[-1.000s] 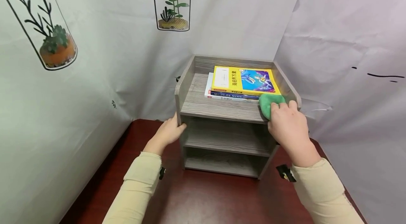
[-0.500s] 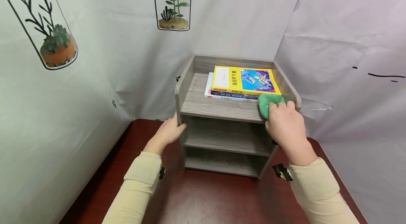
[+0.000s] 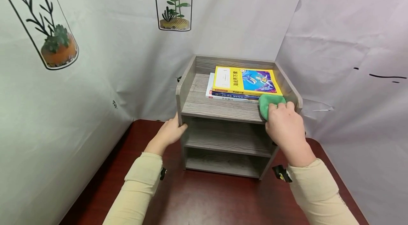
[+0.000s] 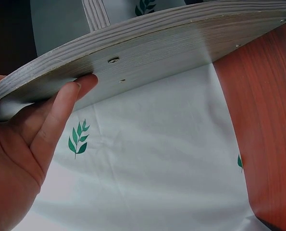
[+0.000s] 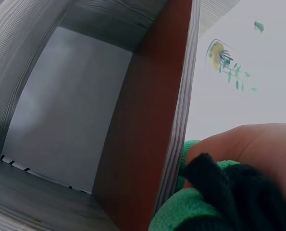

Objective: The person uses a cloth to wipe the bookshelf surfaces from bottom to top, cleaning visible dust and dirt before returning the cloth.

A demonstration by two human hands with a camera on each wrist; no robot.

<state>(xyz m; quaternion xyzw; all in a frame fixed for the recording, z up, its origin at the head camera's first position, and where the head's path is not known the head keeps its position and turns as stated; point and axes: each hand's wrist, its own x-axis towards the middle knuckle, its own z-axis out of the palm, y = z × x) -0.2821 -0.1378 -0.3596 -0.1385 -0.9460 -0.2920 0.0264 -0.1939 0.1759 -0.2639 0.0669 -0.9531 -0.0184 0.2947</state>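
Note:
In the head view a small grey wood-grain shelf unit [image 3: 223, 110] stands on the table. My left hand [image 3: 169, 131] grips the front edge of its left side panel, thumb on the inner side. The left wrist view shows fingers [image 4: 61, 108] against the panel's outer face [image 4: 147, 67]. My right hand [image 3: 287, 124] holds a bunched green cloth [image 3: 267, 106] at the right end of the top board's front edge. Part of the cloth [image 5: 186, 209] is hidden under that hand in the right wrist view.
A short stack of books, a yellow book [image 3: 247, 80] on top, lies on the top board just behind the cloth. Raised side walls and a back wall [image 3: 236, 62] border it. The dark red table [image 3: 204, 200] extends in front; white printed sheets [image 3: 105, 41] surround it.
My right hand has slid a little to the left with the green cloth along the front edge. The left hand, shelf unit and books stay where they were.

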